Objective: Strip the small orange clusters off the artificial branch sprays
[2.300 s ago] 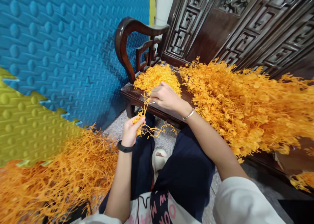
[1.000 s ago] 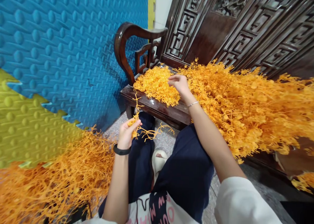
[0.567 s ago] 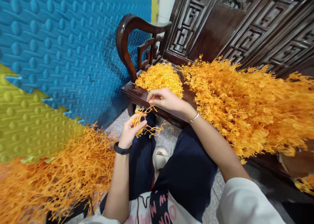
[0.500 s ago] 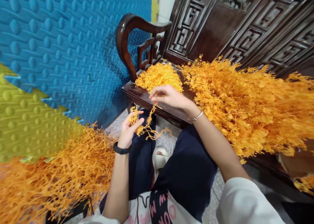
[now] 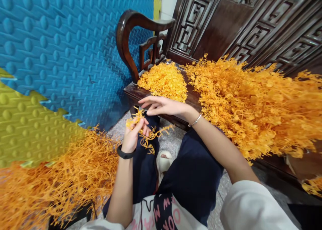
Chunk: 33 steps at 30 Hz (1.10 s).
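Note:
My left hand [image 5: 133,133] is closed round an orange branched plastic sprig [image 5: 161,132], thumb pressed against the fingers. Thin stems of the sprig hang to the right and below the hand, and its small curled tips stick out above the thumb. Just above it, my right hand [image 5: 164,106] is open, fingers stretched to the left. Its fingertips are close to the sprig's upper tips; whether they touch cannot be made out. Behind the right hand, a heap of small orange plastic pieces [image 5: 163,80] lies on the dark wooden bench [image 5: 192,95].
A large pile of orange sprigs [image 5: 251,109] covers the bench on the right. Bare-looking orange stems [image 5: 83,169] are heaped at the lower left. A curved wooden armrest [image 5: 123,38] rises beside blue foam matting [image 5: 62,55]. My legs are below my hands.
My right hand has moved left and down, and its bent fingers have straightened, letting go of the sprig's strand. My left fingers have closed round the sprig, whose stems now hang differently.

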Motion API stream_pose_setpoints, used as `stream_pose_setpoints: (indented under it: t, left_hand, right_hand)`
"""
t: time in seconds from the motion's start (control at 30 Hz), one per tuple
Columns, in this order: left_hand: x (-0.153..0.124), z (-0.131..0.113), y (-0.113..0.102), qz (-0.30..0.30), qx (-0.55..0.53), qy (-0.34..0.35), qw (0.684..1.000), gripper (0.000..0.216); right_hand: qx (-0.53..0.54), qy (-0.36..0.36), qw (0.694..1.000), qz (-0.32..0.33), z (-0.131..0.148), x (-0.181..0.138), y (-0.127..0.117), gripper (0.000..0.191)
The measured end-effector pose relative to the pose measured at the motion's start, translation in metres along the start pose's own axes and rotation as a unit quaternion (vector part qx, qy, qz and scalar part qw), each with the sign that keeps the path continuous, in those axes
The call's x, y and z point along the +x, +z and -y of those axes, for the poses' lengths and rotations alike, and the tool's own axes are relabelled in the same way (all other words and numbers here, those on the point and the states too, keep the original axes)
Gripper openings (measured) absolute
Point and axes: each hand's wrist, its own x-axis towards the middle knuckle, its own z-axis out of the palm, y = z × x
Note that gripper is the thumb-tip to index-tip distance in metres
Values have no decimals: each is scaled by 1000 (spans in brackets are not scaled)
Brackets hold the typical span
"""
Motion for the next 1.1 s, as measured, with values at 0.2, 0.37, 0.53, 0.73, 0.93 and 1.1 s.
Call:
stream_pose_setpoints:
  t: [0.2,0.37,0.53,0.73,0.93,1.1]
  left_hand:
    - [1,4,-1,-3,17,-22,1000,34]
    - [4,6,-1,0,52,-66,996,40]
    - [4,5,15,4,-6,-71,997,38]
    - [5,0,23,23,-30,-71,997,37]
    - [1,1,18,44,-52,-89,994,39]
    - [-1,1,-13,-11,-19,-96,995,38]
  right_hand:
    - [-74,-10,996,-44,-7,9,13,16]
    - [-103,-30,989,-98,-5,6,-2,10]
    - [-96,-41,988,-116,-8,7,-17,10]
    - [-36,-37,989,-135,-11,6,-20,19]
    - [-44,-44,972,-226,-7,-3,-42,15]
    - [-67,-67,806,-584,-30,-37,-111,6]
